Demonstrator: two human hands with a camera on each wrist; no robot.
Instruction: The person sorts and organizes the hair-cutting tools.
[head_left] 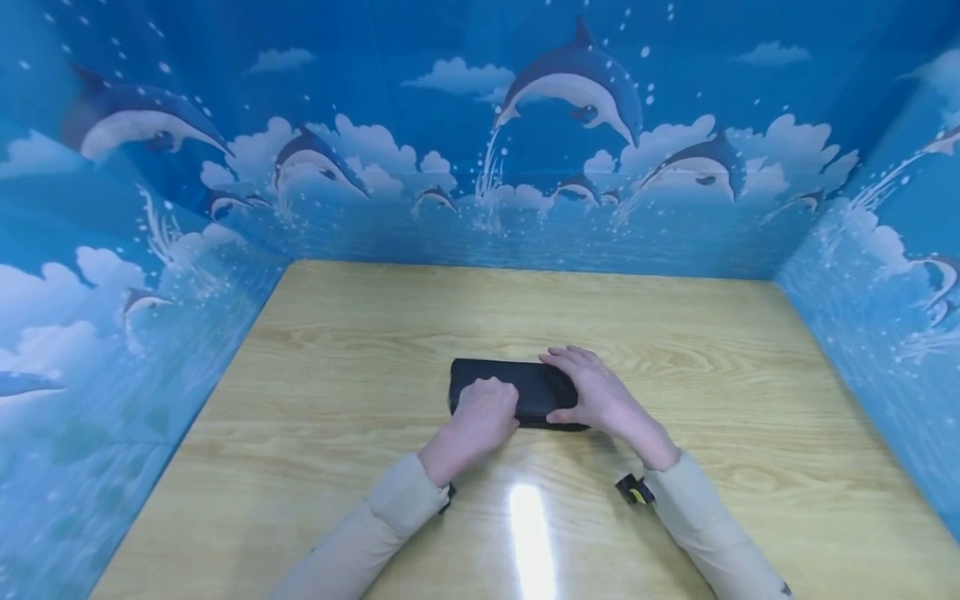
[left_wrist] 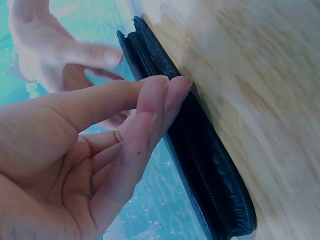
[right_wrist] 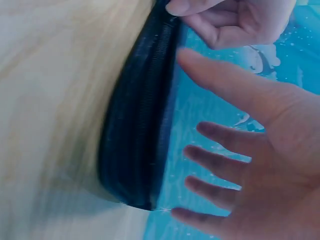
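A black zip-around wallet (head_left: pixel 536 385) lies flat on the table, with its long zipped edge toward the person. My left hand (head_left: pixel 480 415) is at that near edge, fingers curled and thumb against the fingertips. In the right wrist view the left hand (right_wrist: pixel 245 22) pinches at the zipper (right_wrist: pixel 161 45), where the small pull is mostly covered by the fingertips. Over the wallet's right end is my right hand (head_left: pixel 600 398), its fingers spread across the top and its thumb by the near edge. The right wrist view shows those right fingers (right_wrist: pixel 220 162) straight and apart.
A light wood-grain table (head_left: pixel 360 333) carries the wallet near its middle. Blue dolphin-print curtains (head_left: pixel 420 183) stand along the back and both sides. A black wrist device (head_left: pixel 633 490) sits under the right cuff, and light glares on the near tabletop.
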